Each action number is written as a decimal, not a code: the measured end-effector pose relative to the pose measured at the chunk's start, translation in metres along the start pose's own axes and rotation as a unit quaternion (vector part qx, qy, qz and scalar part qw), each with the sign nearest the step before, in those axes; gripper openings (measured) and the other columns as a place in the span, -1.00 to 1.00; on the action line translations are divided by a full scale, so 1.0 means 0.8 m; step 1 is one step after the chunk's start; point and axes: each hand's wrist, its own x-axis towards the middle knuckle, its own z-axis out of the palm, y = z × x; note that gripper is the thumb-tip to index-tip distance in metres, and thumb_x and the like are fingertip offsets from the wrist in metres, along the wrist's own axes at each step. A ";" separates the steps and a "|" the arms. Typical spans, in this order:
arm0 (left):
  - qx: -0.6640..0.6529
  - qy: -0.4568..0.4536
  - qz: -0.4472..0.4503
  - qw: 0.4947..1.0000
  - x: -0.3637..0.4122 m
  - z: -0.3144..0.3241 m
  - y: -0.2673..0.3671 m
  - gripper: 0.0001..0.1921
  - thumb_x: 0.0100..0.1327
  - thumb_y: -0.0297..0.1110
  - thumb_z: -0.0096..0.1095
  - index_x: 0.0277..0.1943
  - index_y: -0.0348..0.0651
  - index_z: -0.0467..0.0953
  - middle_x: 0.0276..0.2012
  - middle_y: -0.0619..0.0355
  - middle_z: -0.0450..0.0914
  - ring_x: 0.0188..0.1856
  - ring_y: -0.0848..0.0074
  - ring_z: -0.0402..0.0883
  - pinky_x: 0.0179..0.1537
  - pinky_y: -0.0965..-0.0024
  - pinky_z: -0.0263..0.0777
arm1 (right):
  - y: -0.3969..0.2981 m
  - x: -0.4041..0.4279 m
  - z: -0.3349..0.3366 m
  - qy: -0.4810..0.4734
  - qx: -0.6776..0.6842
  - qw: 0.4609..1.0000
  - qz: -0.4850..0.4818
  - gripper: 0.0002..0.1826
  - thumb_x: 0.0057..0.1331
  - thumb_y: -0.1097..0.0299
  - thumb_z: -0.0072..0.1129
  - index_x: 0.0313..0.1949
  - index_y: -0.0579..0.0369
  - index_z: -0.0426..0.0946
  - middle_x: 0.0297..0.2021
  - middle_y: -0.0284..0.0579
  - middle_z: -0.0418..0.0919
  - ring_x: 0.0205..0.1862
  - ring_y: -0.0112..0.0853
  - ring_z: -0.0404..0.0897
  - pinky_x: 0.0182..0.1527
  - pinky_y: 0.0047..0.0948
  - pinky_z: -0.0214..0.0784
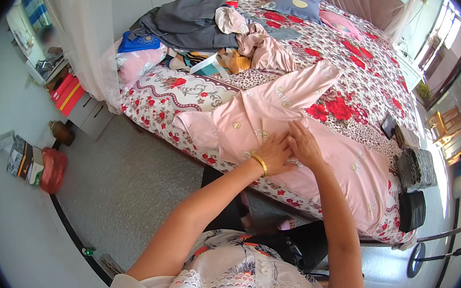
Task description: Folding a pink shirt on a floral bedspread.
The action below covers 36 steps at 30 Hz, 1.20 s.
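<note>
A pink printed garment (350,161) with sleeves lies spread out along the near side of a bed. One sleeve reaches towards the upper right, and the collar end points left. My left hand (276,155), with a gold bangle at its wrist, rests flat on the cloth near the garment's middle. Right beside it, my right hand (304,144) lies on the same cloth, its fingertips by what looks like a pocket. The two hands touch or nearly touch. Whether any fabric is pinched under the fingers cannot be told.
Farther back on the floral bedsheet (204,92) lie dark grey clothing (188,22), a crumpled pink satin garment (264,47), a blue packet (139,41) and pillows (294,4). Dark folded items (416,166) sit at the bed's right end. A mosquito net (85,45) hangs at left.
</note>
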 end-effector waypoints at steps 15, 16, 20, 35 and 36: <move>-0.028 0.080 -0.187 0.979 0.009 -0.066 -0.066 -0.44 0.30 0.05 -0.09 0.08 -0.34 0.38 0.09 0.01 0.42 0.11 0.28 0.39 0.32 0.11 -0.05 | 0.038 -0.033 0.011 -0.037 -0.100 0.988 0.112 -0.29 0.39 -0.12 -0.36 0.36 0.10 0.02 0.37 -0.07 0.04 0.42 -0.21 -0.04 0.40 -0.15 -0.31; -0.045 0.086 -0.144 0.985 0.024 -0.054 -0.059 -0.42 0.28 0.06 -0.07 0.10 -0.34 0.37 0.11 -0.01 0.40 0.13 0.27 0.37 0.31 0.10 -0.04 | 0.038 -0.034 0.012 -0.035 -0.096 0.989 0.109 -0.29 0.39 -0.12 -0.36 0.36 0.10 0.03 0.37 -0.07 0.04 0.42 -0.21 -0.04 0.40 -0.14 -0.31; -0.017 0.077 -0.142 0.987 0.049 -0.002 -0.039 -0.31 0.21 0.13 -0.01 0.19 -0.32 0.30 0.20 -0.06 0.31 0.25 0.21 0.24 0.29 0.09 -0.01 | 0.038 -0.036 0.011 -0.039 -0.097 0.989 0.105 -0.30 0.39 -0.12 -0.35 0.36 0.09 0.02 0.37 -0.07 0.04 0.42 -0.20 -0.05 0.40 -0.13 -0.32; -0.008 0.003 -0.205 0.979 0.034 0.004 -0.028 -0.22 0.23 0.19 -0.13 0.32 -0.29 0.14 0.35 -0.11 0.09 0.41 0.18 -0.03 0.37 0.06 -0.22 | 0.031 0.086 0.054 0.085 -0.153 0.971 0.165 -0.55 0.29 0.15 -0.04 0.11 0.09 0.30 0.16 0.05 0.30 0.28 -0.10 0.19 0.22 0.00 0.03; -0.007 -0.002 -0.209 0.978 0.034 0.004 -0.029 -0.22 0.23 0.19 -0.13 0.32 -0.29 0.14 0.35 -0.11 0.09 0.41 0.18 -0.04 0.38 0.06 -0.23 | 0.032 0.090 0.058 0.071 -0.150 0.949 0.266 -0.48 0.31 0.18 -0.08 0.23 0.02 0.16 0.28 -0.02 0.14 0.37 -0.17 0.03 0.30 0.07 -0.17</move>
